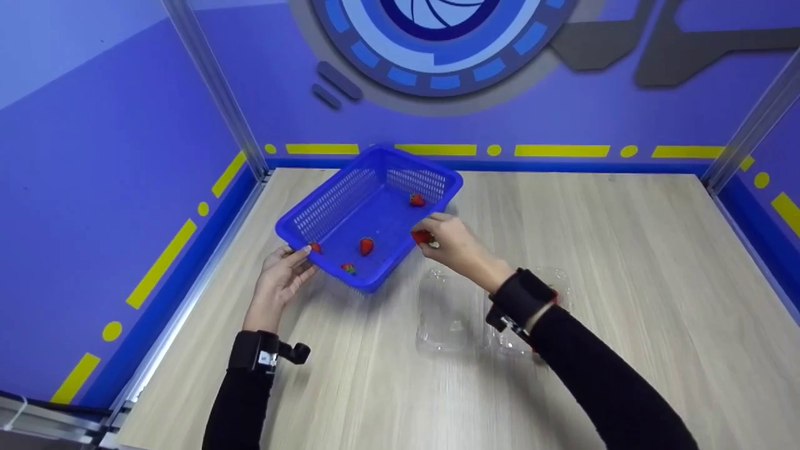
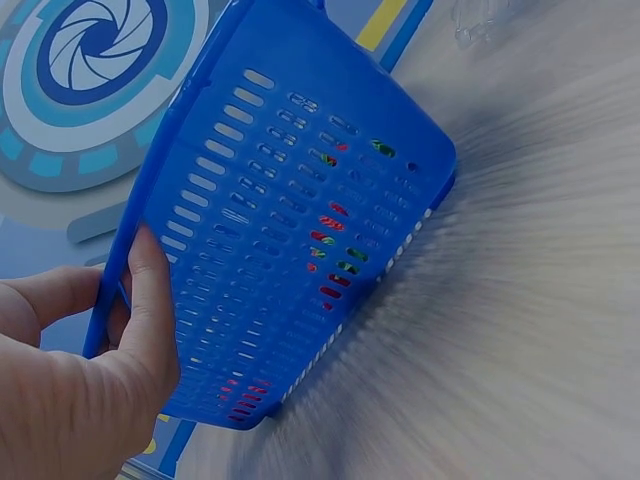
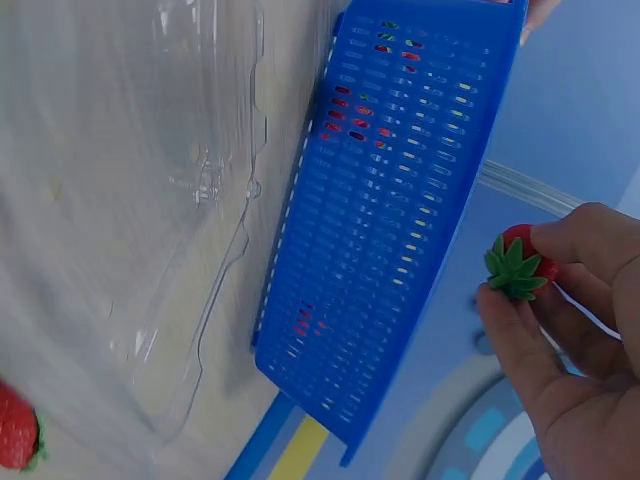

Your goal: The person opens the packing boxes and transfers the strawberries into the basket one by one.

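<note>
A blue slotted basket (image 1: 387,219) stands on the table, several strawberries lying inside it, among them one strawberry (image 1: 366,246) on the floor near the middle. My left hand (image 1: 281,281) grips the basket's rim at its near left corner, thumb on one side and fingers on the other, as the left wrist view shows. Beside the basket's right rim, my right hand (image 1: 455,245) pinches a strawberry (image 3: 518,264) between thumb and fingers, its green leaves showing in the right wrist view. Below the right forearm lies a clear plastic box (image 1: 447,312), partly hidden by the arm.
Another strawberry (image 3: 16,430) shows at the lower left of the right wrist view, by the clear box. A blue printed wall (image 1: 531,125) stands behind the wooden table (image 1: 625,262), with side walls at left and right.
</note>
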The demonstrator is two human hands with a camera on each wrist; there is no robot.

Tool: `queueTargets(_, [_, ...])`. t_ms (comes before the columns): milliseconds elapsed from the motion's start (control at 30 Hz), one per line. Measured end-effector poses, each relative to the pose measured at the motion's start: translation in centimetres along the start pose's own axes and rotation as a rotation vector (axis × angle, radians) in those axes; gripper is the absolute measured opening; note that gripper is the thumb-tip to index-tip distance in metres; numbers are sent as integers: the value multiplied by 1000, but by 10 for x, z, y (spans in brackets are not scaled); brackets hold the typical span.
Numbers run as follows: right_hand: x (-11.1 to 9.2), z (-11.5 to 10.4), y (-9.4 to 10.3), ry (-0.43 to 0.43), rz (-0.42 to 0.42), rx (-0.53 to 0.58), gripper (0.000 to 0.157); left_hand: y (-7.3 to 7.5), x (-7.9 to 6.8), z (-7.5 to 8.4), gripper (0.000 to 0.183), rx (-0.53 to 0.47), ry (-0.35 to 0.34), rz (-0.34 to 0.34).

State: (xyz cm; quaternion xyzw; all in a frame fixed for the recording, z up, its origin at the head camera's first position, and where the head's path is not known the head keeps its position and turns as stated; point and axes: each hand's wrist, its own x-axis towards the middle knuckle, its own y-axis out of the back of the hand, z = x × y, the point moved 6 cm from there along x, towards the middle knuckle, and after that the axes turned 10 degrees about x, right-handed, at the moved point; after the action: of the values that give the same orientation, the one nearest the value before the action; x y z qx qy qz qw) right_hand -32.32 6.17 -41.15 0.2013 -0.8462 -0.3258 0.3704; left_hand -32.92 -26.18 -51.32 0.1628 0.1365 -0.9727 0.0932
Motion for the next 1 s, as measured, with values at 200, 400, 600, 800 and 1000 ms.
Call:
queueTargets(200, [12,5,-18,-2,-15,-3,18,3,-2,-6,28,-6,4,-5])
queueTargets(400, [20,7,-28,-40,-7,-20,21,1,-3,-1,30,-14,-8,-13])
queueTargets(600, [30,7,-41,-50,-16,-25,24,-1,-2,1,27,-24,-21,-26])
queueTargets(800, [36,6,-49,-70,-52,-33,26,1,-2,-1,30,-23,-13,-25])
queueTargets(1000, [37,7,-49,-78,-51,-34,25,1,-1,-1,27,-23,-15,-20])
